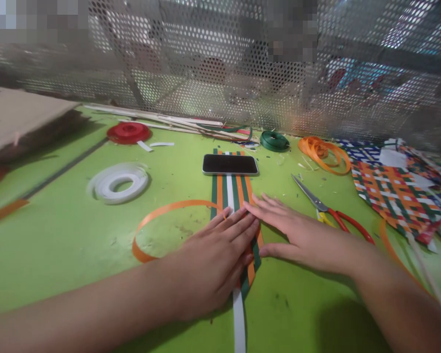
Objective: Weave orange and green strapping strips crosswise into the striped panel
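Observation:
Several flat strips (231,193) in green, orange and white lie side by side on the green table (66,240), running away from me. A black phone (230,164) lies across their far end. My left hand (213,257) rests flat on the strips, fingers stretched out. My right hand (297,233) lies flat beside it, fingertips touching the strips' right edge. A long orange strip (158,215) loops out to the left from under my left hand.
Scissors with red handles (329,211) lie right of my hands. A woven mat (393,193) sits at the far right. Rolls of white (117,182), red (128,132), green (274,141) and orange (323,152) strip lie behind, before a perforated metal screen (220,73).

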